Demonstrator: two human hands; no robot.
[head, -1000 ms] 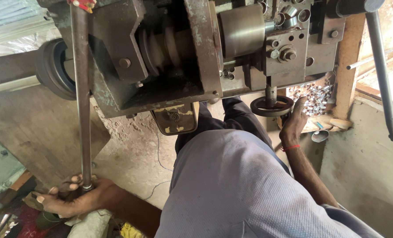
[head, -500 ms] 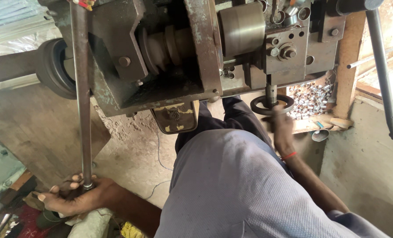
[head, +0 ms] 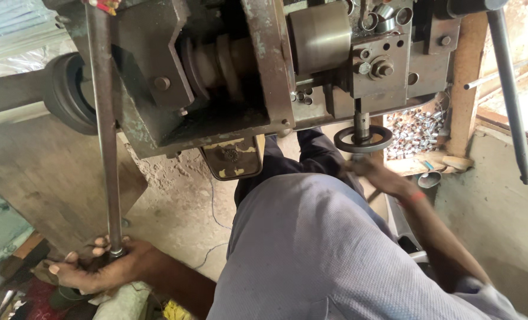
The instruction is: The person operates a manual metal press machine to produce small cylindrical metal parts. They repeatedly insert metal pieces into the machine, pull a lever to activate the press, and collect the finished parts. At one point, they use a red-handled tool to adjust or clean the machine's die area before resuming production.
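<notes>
Open floor (head: 175,213) between rod (head: 105,136) and knee; machine body (head: 228,77) blocks above handwheel (head: 363,140).

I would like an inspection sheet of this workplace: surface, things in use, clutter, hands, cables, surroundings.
Surface: dusty concrete floor under the machine.
Things in use: long metal rod hanging down at the left; small black handwheel under the grey machine.
Clutter: pile of small shiny metal pieces behind the handwheel; scraps near the left hand.
Hands: left hand grips the rod's lower end; right hand, blurred, just below the handwheel.
Cables: thin wire on the floor.
Surroundings: wooden post; second lever at the right.
</notes>
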